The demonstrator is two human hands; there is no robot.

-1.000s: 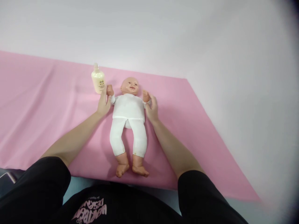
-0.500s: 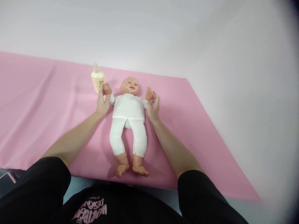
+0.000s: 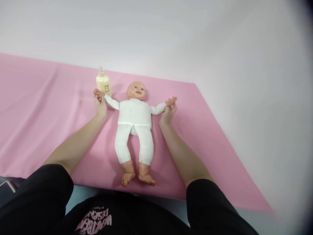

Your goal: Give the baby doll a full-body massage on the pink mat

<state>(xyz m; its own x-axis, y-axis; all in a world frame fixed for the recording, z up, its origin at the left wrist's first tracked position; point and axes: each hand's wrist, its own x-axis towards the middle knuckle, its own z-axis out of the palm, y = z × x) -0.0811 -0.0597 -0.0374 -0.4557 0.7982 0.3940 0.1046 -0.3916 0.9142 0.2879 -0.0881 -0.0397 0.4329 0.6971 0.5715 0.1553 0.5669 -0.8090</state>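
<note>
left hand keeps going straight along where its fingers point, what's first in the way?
Likely the cream bottle: the left hand, holding the doll by its wrist, points up the pink sheet just beside it. Depth unclear.

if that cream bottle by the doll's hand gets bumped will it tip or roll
The cream bottle stands upright and narrows to a small cap, so a knock near the top would probably tip it. Its rounded body would likely roll on the pink cloth. The left hand is close beside it.

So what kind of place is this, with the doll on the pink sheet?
Probably a baby-care practice setup, though that is a guess: a baby doll in white clothes lies face up on a pink sheet, a cream bottle stands by it, and a plain white wall is behind.
</note>
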